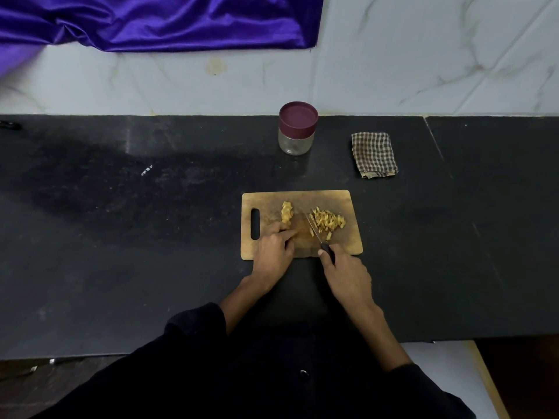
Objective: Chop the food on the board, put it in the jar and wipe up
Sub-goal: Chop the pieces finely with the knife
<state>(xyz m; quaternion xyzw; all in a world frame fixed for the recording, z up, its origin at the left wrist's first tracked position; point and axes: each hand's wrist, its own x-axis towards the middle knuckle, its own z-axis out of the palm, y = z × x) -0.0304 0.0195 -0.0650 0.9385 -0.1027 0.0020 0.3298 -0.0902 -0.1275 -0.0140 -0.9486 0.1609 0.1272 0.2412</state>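
A wooden chopping board point(338, 249) lies on the black counter. On it sit a yellow uncut lump of food point(286, 212) at left and a heap of chopped yellow strips point(328, 220) at right. My left hand point(275, 252) rests on the board, its fingertips touching the near end of the lump. My right hand point(346, 275) grips the dark handle of a knife point(314, 229), whose blade lies between the lump and the heap. A glass jar point(297, 137) with a maroon lid on stands behind the board. A checked cloth point(374, 155) lies folded to the jar's right.
The black counter point(151, 237) stretches wide to both sides, with a wet-looking dark patch at left. A white marbled wall point(423, 55) rises behind it, and purple fabric point(151, 22) hangs at the upper left. The counter's front edge runs just before my body.
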